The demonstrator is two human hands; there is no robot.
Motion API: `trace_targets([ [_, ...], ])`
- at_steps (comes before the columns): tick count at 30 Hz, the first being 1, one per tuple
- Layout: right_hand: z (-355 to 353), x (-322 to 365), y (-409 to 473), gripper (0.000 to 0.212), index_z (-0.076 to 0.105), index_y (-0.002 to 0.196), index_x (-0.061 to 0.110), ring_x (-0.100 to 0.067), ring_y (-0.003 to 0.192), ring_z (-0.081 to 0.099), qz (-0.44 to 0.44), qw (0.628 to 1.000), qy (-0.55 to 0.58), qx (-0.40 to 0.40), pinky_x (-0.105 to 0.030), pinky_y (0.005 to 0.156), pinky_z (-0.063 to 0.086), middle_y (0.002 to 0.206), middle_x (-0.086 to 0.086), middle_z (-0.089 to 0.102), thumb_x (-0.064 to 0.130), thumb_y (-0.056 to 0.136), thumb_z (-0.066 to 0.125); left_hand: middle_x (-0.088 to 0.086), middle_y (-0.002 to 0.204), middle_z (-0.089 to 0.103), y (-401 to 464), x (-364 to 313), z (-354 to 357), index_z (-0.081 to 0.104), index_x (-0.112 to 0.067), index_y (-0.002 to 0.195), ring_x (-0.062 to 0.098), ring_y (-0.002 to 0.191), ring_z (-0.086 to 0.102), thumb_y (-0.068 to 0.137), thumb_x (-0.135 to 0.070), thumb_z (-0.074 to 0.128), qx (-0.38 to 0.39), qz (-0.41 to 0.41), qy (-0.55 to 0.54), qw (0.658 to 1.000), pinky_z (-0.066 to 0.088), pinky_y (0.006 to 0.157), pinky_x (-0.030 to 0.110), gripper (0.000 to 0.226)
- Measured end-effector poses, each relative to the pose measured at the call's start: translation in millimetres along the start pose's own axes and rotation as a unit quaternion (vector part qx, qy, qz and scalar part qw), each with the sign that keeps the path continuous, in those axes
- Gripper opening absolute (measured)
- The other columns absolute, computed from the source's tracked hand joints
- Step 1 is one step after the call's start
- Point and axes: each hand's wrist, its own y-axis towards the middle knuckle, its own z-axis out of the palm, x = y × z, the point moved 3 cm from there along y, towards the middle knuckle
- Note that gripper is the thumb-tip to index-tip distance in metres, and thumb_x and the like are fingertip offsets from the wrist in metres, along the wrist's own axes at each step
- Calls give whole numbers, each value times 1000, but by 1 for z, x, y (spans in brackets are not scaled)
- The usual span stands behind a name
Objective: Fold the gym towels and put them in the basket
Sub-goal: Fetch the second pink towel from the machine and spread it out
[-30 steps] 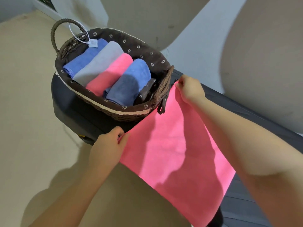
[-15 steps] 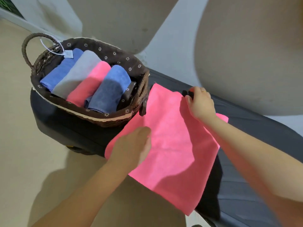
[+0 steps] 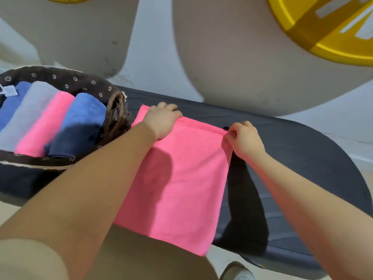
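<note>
A pink towel point(image 3: 177, 178) is being spread flat across a dark padded bench point(image 3: 298, 158), with its near edge hanging over the bench side closest to the person. The far edge of the towel is being held down by the left hand point(image 3: 161, 120), whose fingers are curled over that edge near its left corner; whether the cloth is being pinched or only pressed is hard to tell from this angle. The far right corner is being pinched by the right hand point(image 3: 244, 138), thumb and fingertips being closed on the fabric.

Just to the left of the left hand, a woven basket point(image 3: 117, 116) with a brown flower-print lining is being kept on the same bench. Inside it, four rolled towels are being stored side by side: a blue one point(image 3: 80, 122) nearest the left hand, then a pink one point(image 3: 46, 126), a grey one point(image 3: 28, 112) and a darker blue one point(image 3: 12, 104) farthest away. A white tag point(image 3: 10, 90) is lying over the farthest roll.

Beyond the right hand, a yellow object point(image 3: 323, 27) is being seen at the upper edge.
</note>
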Motion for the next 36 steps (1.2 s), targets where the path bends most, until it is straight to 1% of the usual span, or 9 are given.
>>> trace_targets([
  [6,-18,-20,-14,16,62,95,0,-32,100,57,24,999,42,18,-25,72,35,102,-15,65,13,87,57,9,130,48,4,-11,0,51,-8,118,29,120,40,95,-32,45,0,83,19,996,31,97,38,34],
  [9,-30,-42,-21,2,60,82,3,-31,87,63,77,983,169,16,-38,81,53,88,-15,65,3,84,61,11,109,60,6,-23,-12,51,-12,106,30,105,50,93,-37,48,18,104,35,994,32,87,36,28],
  [13,-45,-75,-29,27,56,68,14,-22,72,58,128,939,317,36,-43,80,56,74,-9,57,-5,86,54,3,84,58,16,-33,-22,41,-25,77,27,80,50,87,-38,56,72,108,-64,989,37,70,34,22],
  [15,-56,-94,-28,32,56,67,18,-22,76,56,139,943,302,19,-38,78,56,73,-6,56,-6,87,51,-5,72,50,21,-37,-27,39,-27,69,25,77,50,85,-35,59,108,112,-63,986,40,67,34,27],
  [19,-75,-128,-20,36,60,63,22,-25,79,59,162,965,204,-44,-44,85,54,73,-6,63,-7,82,50,-8,66,45,28,-47,-39,42,-24,69,21,72,45,84,-27,64,132,117,-68,982,32,60,30,27],
  [22,-86,-137,-10,28,70,86,11,-30,91,62,165,979,102,-69,-28,78,44,99,-17,70,-4,84,46,-7,64,48,35,-53,-42,53,-18,75,15,64,44,84,-19,65,71,75,-241,965,35,55,16,15],
  [27,-87,-142,23,23,68,96,0,-37,97,59,172,982,49,-65,-30,72,39,102,-23,67,6,88,48,-2,64,51,53,-58,-41,54,-20,67,9,58,44,87,-10,59,-45,-24,-498,866,37,60,23,23],
  [33,-85,-135,65,18,67,93,-1,-39,95,61,124,987,37,-92,-35,74,45,101,-24,67,5,84,52,3,55,31,76,-51,-28,38,-17,55,15,50,27,73,-10,53,-91,-169,-572,798,19,49,27,25],
  [36,-86,-127,78,17,62,97,0,-39,98,58,132,982,37,-128,-40,76,47,106,-23,63,7,85,53,3,55,35,86,-42,-24,38,-18,57,22,57,35,79,-7,53,-142,-206,-502,828,27,54,29,29],
])
